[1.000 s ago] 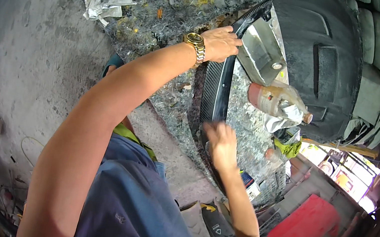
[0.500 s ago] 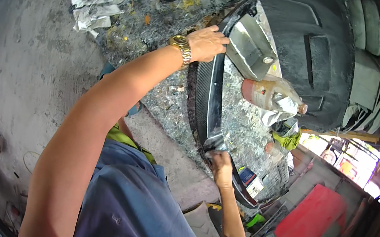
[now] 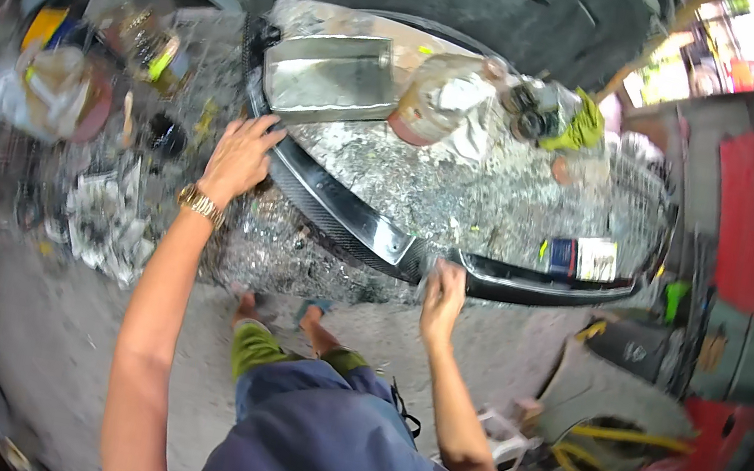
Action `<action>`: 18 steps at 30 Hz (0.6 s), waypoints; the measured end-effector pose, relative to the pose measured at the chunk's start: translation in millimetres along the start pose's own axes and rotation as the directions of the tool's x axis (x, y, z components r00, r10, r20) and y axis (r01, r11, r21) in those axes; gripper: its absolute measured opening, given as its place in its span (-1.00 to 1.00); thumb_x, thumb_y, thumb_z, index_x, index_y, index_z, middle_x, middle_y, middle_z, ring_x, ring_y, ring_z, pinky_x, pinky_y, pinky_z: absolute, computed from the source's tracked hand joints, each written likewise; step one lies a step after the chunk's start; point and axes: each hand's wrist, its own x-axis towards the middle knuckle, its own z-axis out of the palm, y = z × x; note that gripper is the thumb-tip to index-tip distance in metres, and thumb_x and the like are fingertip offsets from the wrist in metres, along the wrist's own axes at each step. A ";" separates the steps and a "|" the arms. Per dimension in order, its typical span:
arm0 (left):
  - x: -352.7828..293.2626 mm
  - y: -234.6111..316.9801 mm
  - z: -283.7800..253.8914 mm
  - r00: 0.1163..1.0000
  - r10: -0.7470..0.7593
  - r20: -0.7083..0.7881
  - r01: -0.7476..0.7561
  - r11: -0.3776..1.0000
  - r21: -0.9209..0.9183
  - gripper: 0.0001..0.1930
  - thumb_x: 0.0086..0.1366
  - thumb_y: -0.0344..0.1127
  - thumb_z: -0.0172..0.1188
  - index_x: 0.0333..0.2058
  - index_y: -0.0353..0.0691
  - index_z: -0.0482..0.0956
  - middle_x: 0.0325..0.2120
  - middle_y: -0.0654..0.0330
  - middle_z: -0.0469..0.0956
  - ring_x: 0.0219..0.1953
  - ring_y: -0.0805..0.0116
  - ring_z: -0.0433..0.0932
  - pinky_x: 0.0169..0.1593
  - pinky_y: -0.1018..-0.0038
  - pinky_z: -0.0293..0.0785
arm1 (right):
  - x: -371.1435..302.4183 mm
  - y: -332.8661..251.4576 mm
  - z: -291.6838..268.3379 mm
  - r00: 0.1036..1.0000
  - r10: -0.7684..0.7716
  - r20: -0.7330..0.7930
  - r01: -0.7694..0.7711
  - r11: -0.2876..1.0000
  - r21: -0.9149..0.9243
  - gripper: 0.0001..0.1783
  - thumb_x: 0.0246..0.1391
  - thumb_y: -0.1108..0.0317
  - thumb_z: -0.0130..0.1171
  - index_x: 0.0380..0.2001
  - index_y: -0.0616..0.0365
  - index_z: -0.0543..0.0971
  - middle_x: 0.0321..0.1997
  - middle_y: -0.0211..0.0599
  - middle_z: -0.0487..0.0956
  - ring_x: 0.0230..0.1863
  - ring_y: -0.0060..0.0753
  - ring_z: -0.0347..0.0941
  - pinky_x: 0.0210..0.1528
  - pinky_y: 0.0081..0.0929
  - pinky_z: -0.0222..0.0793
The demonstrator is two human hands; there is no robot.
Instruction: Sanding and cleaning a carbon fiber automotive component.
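Two hands on one long black curved trim strip [image 3: 369,224], a carbon-look car part lying across a littered, grey-speckled surface [image 3: 466,191]. Left hand [image 3: 238,156], w/ gold watch [image 3: 199,202] at the wrist, lies flat over the strip's left end, fingers spread, pressing rather than clamped round it. Right hand [image 3: 443,303] sits at the strip's middle bend, fingertips up against its lower edge; can't tell if that grip is closed round the edge or just touching.

Behind the strip: a folded metal sheet [image 3: 329,76], a plastic bottle of brownish liquid [image 3: 436,100] just right of it, a yellow-green rag [image 3: 583,126] further right. A small labelled can [image 3: 585,257] stands just above the strip's right end. Left of the strip: crumpled stained paper [image 3: 104,213] & assorted clutter.

Step in hand, as I read it: steadying & positioning the strip on the surface. Next move calls for both hands getting firm purchase near the ends, so the long piece doesn't flex or sweep the can & bottle.
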 end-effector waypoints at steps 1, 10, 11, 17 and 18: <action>4.1 3.7 -1.1 0.998 0.059 0.017 -0.059 0.998 0.009 -0.51 0.05 -0.45 0.14 0.05 -0.21 0.53 0.16 0.10 0.38 0.18 0.15 0.35 0.27 0.20 0.17 | 22.8 1.1 0.3 0.997 0.058 -0.049 -0.058 0.998 -0.004 -0.79 0.16 0.57 0.06 -0.14 0.28 0.56 -0.20 0.01 0.49 -0.20 0.04 0.45 -0.09 -0.24 0.38; 13.4 11.7 -9.0 0.983 0.047 0.179 -0.055 0.998 0.037 -0.43 0.04 -0.44 0.15 0.12 -0.20 0.49 0.20 0.06 0.31 0.22 0.09 0.30 0.23 0.19 0.18 | -91.1 -3.7 36.9 0.960 0.240 -0.143 -0.205 0.953 0.221 -0.65 0.02 0.67 0.14 -0.09 0.18 0.57 -0.21 -0.05 0.47 -0.22 -0.05 0.44 -0.14 -0.31 0.39; 9.6 4.0 -10.7 0.982 0.050 0.184 -0.062 0.996 0.062 -0.42 0.03 -0.44 0.13 0.13 -0.20 0.48 0.20 0.06 0.31 0.21 0.08 0.30 0.23 0.18 0.18 | -75.7 -0.6 21.2 0.941 0.250 -0.228 -0.220 0.964 0.147 -0.64 0.02 0.67 0.13 -0.09 0.17 0.57 -0.21 -0.07 0.48 -0.23 -0.06 0.45 -0.16 -0.32 0.40; 21.4 7.0 -8.6 0.959 0.109 0.263 -0.133 0.988 0.075 -0.38 0.02 -0.46 0.12 0.16 -0.17 0.46 0.22 0.06 0.30 0.23 0.03 0.29 0.25 0.17 0.19 | -39.7 4.3 36.5 0.818 0.288 -0.498 -0.291 0.954 0.075 -0.65 0.03 0.68 0.11 -0.09 0.19 0.57 -0.20 -0.09 0.49 -0.22 -0.09 0.47 -0.15 -0.32 0.41; 21.7 7.7 -9.9 0.958 0.100 0.268 -0.127 0.988 0.086 -0.37 0.02 -0.45 0.12 0.17 -0.17 0.46 0.22 0.05 0.30 0.22 0.02 0.29 0.25 0.17 0.19 | -49.1 -21.9 60.4 0.814 0.365 -0.451 -0.298 0.930 0.214 -0.66 0.04 0.67 0.10 -0.10 0.20 0.57 -0.20 -0.09 0.49 -0.21 -0.09 0.47 -0.14 -0.32 0.41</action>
